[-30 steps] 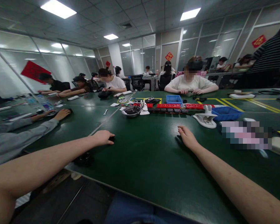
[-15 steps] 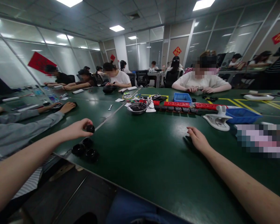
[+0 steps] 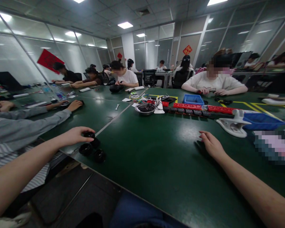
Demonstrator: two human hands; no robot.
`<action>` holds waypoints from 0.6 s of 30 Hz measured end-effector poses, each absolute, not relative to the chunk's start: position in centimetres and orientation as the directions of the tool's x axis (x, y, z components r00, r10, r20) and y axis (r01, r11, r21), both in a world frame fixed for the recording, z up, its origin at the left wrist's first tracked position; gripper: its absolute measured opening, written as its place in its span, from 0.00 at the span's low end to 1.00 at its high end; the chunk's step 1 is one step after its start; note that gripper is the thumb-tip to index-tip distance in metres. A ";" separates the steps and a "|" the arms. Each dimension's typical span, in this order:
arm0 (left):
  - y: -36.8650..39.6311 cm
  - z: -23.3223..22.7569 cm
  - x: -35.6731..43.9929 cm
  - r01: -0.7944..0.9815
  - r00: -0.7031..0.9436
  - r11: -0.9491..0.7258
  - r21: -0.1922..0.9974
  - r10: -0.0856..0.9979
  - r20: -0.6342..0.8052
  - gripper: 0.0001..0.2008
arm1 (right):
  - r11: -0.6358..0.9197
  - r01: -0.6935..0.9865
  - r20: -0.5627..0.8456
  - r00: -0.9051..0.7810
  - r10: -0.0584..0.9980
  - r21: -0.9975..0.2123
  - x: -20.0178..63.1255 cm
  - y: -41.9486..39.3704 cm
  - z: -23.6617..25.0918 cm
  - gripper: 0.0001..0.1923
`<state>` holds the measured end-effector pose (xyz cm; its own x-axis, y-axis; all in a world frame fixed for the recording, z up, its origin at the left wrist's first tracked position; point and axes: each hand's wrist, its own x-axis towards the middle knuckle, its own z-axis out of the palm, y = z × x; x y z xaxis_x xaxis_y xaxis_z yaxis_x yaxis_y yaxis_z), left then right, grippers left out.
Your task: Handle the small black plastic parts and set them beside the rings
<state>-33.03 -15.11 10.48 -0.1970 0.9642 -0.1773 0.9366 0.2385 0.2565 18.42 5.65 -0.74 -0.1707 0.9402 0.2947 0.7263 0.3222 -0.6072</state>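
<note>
My left hand (image 3: 76, 135) closes around a small black round cap (image 3: 88, 135) and holds it over a cluster of similar black caps (image 3: 93, 151) near the table's left corner. Two of those caps lie on the green table (image 3: 156, 152) just below my fingers. My right hand (image 3: 211, 144) rests flat on the table to the right, fingers loosely apart, holding nothing.
A metal bowl (image 3: 145, 108) with dark parts, a red and black row of blocks (image 3: 194, 108), blue bins (image 3: 193, 99) and a white clamp (image 3: 232, 124) lie across the table's middle. A neighbour's grey sleeve (image 3: 26, 125) reaches in at left. Several people sit around the far side.
My left hand picked up a black cap from the table, lifted it leftward, and now lowers it onto the cluster of caps. My right hand stayed put.
</note>
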 end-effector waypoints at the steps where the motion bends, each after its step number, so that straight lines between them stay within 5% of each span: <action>1: -15.0 10.5 -33.0 0.941 -0.171 0.216 0.260 0.967 -0.186 0.26 | 0.316 0.729 0.289 -0.168 0.943 -0.607 18.4 5.6 -0.7 0.22; 18: -12.9 8.8 -32.9 0.968 -0.151 0.198 0.157 0.951 -0.272 0.28 | 0.312 0.699 0.286 -0.158 0.945 -0.644 18.4 5.7 -0.8 0.23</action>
<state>-32.94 -12.89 8.83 -0.1505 0.9506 -0.2715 0.9676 0.1979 0.1566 18.40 5.68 -0.77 -0.1583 0.9449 0.2864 0.6986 0.3122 -0.6438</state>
